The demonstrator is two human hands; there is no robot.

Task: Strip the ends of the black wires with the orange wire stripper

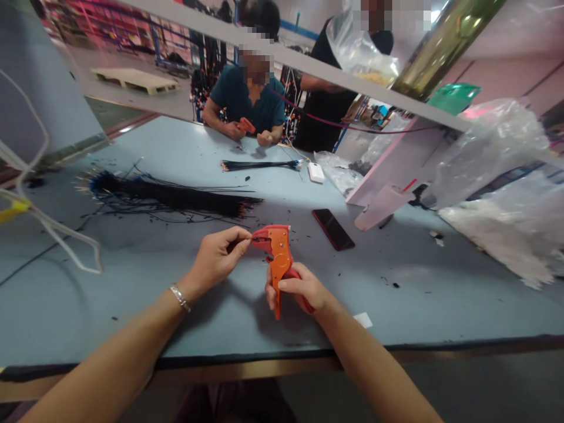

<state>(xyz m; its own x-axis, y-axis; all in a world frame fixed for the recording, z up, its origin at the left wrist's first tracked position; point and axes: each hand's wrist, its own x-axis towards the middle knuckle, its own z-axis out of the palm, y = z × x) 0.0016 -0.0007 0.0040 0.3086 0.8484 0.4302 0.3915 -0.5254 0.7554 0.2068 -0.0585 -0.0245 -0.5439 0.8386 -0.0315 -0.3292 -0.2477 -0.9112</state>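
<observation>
The right hand (304, 288) grasps an orange-and-red, pistol-shaped tool (281, 254), its mouth turned left, seemingly to meet what looks like a thin black wire (255, 238) pinched by the left hand (220, 258); beyond this pinch lies a long bundle of black wires (189, 197).

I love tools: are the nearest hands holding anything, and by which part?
The right hand grips the orange tool by its handles. The left hand pinches thumb and finger together at the tool's head; anything held there is too small to tell.
</observation>
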